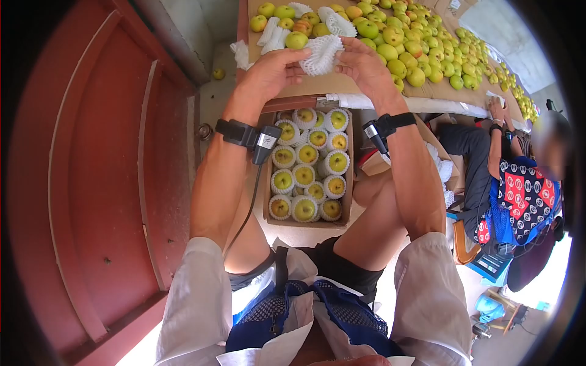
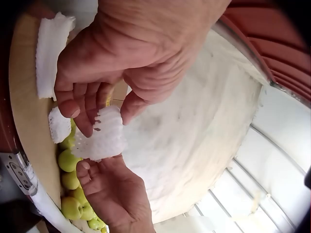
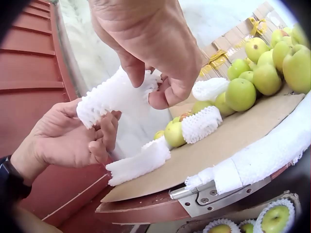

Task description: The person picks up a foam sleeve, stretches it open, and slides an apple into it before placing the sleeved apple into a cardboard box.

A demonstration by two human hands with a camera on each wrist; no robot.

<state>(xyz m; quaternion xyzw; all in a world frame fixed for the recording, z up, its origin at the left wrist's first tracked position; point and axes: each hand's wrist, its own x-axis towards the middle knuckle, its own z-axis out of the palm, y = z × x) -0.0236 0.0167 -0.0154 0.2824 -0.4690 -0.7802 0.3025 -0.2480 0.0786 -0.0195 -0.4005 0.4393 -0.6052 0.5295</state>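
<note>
Fingers (image 3: 109, 133) of left hand (image 1: 268, 70) and right hand (image 1: 366, 67) pinching white foam net (image 1: 321, 53) at opposite ends, above box of wrapped pears (image 1: 308, 165), loose pears (image 1: 415, 55) behind net

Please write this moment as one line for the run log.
left hand: pinches white foam net sleeve | right hand: pinches same sleeve | below: cardboard box of sleeved green pears | table: loose green pears

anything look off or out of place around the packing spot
One thing: a lone fruit lies on the floor left of the table, apart from the pile. Otherwise orderly: both hands hold a foam net sleeve, and the box is neatly filled.
</note>
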